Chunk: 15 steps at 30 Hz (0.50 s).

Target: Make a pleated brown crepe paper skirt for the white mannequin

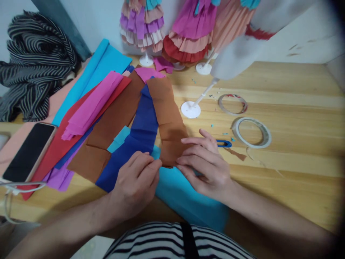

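A long brown crepe paper strip [168, 108] runs away from me across the table, its near end folded into stacked layers. My left hand [138, 176] is closed at the near left corner of those folds, thumb and fingers pinched together. At the right corner, my right hand [203, 165] pinches the folds between thumb and fingertips, its other fingers raised over the strip. A dark blue crepe strip [142, 126] lies just left of the brown one. Beneath both hands a turquoise sheet [188, 198] reaches over the table's front edge.
More crepe paper, including a pink bundle [93, 104], lies at left beside a phone [29, 153]. Tape rolls [265, 138] and a blue-handled tool [224, 143] are at right. A white mannequin [234, 57] on a stand [191, 109] and paper-dressed forms [142, 25] stand behind.
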Available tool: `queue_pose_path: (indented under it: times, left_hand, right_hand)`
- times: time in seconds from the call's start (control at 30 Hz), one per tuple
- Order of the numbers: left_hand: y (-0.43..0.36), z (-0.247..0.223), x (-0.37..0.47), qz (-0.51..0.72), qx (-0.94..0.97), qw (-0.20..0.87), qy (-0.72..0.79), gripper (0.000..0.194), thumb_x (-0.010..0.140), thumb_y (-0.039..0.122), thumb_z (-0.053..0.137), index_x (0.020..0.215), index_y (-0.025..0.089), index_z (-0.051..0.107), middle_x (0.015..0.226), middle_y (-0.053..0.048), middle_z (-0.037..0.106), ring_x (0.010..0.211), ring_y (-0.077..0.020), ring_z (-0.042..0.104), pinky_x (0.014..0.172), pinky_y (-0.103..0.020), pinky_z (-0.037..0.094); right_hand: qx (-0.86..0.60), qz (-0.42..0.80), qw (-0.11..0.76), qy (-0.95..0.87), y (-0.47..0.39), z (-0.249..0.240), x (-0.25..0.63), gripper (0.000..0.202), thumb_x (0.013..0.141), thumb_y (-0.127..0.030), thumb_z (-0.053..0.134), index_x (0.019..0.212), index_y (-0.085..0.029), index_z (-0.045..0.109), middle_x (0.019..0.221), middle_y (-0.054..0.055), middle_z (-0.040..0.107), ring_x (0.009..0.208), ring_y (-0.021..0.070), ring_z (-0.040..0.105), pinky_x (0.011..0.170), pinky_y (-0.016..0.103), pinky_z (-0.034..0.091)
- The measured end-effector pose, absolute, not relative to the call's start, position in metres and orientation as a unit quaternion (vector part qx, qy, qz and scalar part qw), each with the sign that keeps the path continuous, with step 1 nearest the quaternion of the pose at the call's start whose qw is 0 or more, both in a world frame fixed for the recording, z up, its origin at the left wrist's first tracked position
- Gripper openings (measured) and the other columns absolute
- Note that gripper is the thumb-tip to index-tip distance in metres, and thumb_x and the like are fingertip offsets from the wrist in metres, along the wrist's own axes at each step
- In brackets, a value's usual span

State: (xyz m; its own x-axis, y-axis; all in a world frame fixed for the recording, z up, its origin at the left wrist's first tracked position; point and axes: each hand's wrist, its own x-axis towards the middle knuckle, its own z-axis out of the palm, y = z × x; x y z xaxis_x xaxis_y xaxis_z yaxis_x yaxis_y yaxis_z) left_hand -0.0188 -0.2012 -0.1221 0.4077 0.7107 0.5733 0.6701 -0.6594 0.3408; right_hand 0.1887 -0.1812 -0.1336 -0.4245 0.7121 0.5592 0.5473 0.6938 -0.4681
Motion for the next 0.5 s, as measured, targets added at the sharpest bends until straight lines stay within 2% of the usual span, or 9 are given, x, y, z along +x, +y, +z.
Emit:
queue_pose_path:
  times: [0.2,0.27,0.33,0.43,0.5]
  left_hand:
    - [-0.196,-0.120,-0.027,0.360,0.828,-0.013,0.429,0.016,0.082,0.003,0.059,0.092,0.014,0.065,0.077,-0.005,0.064,0.079,-0.0171,0.065,0.073,-0.030,0.058]
    - [-0.193,-0.119,-0.031,0.355,0.828,-0.038,0.431,0.017,0.082,0.003,0.060,0.092,0.015,0.065,0.077,-0.004,0.064,0.079,-0.0170,0.066,0.074,-0.030,0.059]
    - [-0.192,-0.117,-0.036,0.350,0.835,-0.053,0.421,0.017,0.080,0.002,0.061,0.091,0.014,0.065,0.076,-0.004,0.064,0.078,-0.0170,0.067,0.076,-0.030,0.060]
    - [-0.191,-0.115,-0.040,0.353,0.847,-0.059,0.393,0.019,0.079,0.000,0.060,0.092,0.013,0.065,0.076,-0.004,0.064,0.076,-0.0160,0.066,0.079,-0.032,0.060]
    - [-0.191,-0.114,-0.042,0.353,0.854,-0.066,0.377,0.020,0.079,0.000,0.060,0.093,0.013,0.065,0.077,-0.004,0.065,0.076,-0.0156,0.066,0.081,-0.032,0.061]
  right_hand:
    - [-0.375,0.062,0.382,-0.842,-0.172,-0.139,0.209,0.014,0.077,-0.013,0.064,0.080,-0.026,0.062,0.072,0.000,0.066,0.098,0.0256,0.066,0.107,0.058,0.034]
    - [-0.383,0.061,0.398,-0.831,-0.170,-0.136,0.215,0.010,0.078,-0.017,0.063,0.082,-0.026,0.063,0.074,0.002,0.066,0.093,0.0268,0.067,0.101,0.057,0.040]
    - [-0.404,0.077,0.404,-0.817,-0.167,-0.129,0.222,0.009,0.079,-0.019,0.063,0.086,-0.025,0.064,0.079,0.005,0.067,0.085,0.0259,0.067,0.086,0.050,0.051]
    - [-0.440,0.113,0.327,-0.829,-0.164,-0.119,0.235,0.012,0.084,-0.018,0.060,0.094,-0.023,0.065,0.086,0.007,0.069,0.077,0.0221,0.067,0.065,0.036,0.054]
    - [-0.460,0.100,0.239,-0.849,-0.164,-0.116,0.246,0.014,0.086,-0.020,0.058,0.097,-0.022,0.067,0.090,0.008,0.070,0.079,0.0232,0.067,0.063,0.035,0.053]
